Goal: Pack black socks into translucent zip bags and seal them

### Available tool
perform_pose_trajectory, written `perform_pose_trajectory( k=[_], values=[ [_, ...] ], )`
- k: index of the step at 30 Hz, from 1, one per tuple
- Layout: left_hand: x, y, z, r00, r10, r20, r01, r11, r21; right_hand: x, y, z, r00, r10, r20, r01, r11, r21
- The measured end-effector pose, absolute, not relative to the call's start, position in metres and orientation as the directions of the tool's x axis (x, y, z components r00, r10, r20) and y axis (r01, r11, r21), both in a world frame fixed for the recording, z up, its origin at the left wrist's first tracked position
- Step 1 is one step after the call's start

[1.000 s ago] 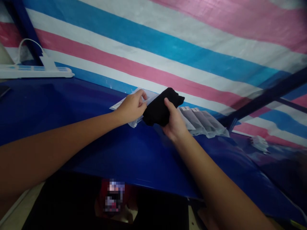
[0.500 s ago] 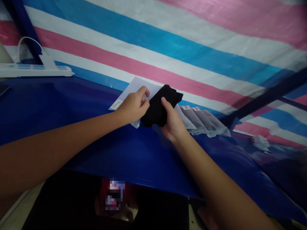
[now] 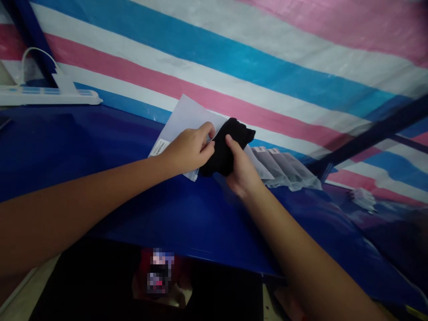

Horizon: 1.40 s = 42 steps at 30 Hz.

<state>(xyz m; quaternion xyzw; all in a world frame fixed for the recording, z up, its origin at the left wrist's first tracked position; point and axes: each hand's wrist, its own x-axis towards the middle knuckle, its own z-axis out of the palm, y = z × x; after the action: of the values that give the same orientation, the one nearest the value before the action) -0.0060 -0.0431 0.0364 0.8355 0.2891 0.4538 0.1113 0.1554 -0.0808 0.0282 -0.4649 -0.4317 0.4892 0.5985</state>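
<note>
A folded black cloth item (image 3: 222, 154) is in my right hand (image 3: 245, 174), with the thumb pressed on top and the other fingers hidden beneath. My left hand (image 3: 195, 149) pinches the edge of a pale translucent zip bag (image 3: 182, 118), which carries a white barcode label near its left corner. The bag's opening lies against the left side of the black cloth. How far the cloth reaches into the bag is hidden by my left hand. Both hands are just above the blue table (image 3: 160, 211).
Several translucent bags (image 3: 284, 167) with labels lie overlapping to the right. A white power strip (image 3: 50, 96) with a cable stands at the far left. Small white items (image 3: 363, 199) sit at the right. Behind the table hangs a striped sheet (image 3: 207, 53).
My left hand has moved slightly right toward the black cloth. The bag's upper part has lifted and shows more. My right hand stays almost still.
</note>
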Motion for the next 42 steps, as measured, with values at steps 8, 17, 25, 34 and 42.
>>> perform_pose_trajectory(
  k=[8, 17, 25, 34, 42],
  values=[
    [-0.005, -0.038, 0.036, 0.389, 0.664, 0.638, 0.352, -0.748, 0.563, 0.152, -0.082, 0.028, 0.18, 0.972, 0.153, -0.134, 0.179, -0.975],
    [-0.009, -0.037, 0.041, 0.32, 0.718, 0.617, 0.333, -0.696, 0.637, 0.147, -0.089, 0.037, 0.166, 0.961, 0.221, -0.116, 0.242, -0.963],
    [-0.016, -0.027, 0.046, 0.273, 0.684, 0.676, 0.403, -0.72, 0.565, 0.146, -0.099, 0.045, 0.092, 0.979, 0.182, -0.132, 0.193, -0.972],
    [-0.024, -0.017, 0.052, 0.268, 0.691, 0.672, 0.417, -0.711, 0.566, 0.162, -0.095, 0.046, 0.091, 0.988, 0.127, 0.178, 0.109, -0.978],
    [-0.027, -0.015, 0.056, 0.29, 0.672, 0.682, 0.411, -0.731, 0.545, 0.164, -0.103, 0.056, 0.019, 0.904, 0.428, 0.535, 0.352, -0.768]
  ],
)
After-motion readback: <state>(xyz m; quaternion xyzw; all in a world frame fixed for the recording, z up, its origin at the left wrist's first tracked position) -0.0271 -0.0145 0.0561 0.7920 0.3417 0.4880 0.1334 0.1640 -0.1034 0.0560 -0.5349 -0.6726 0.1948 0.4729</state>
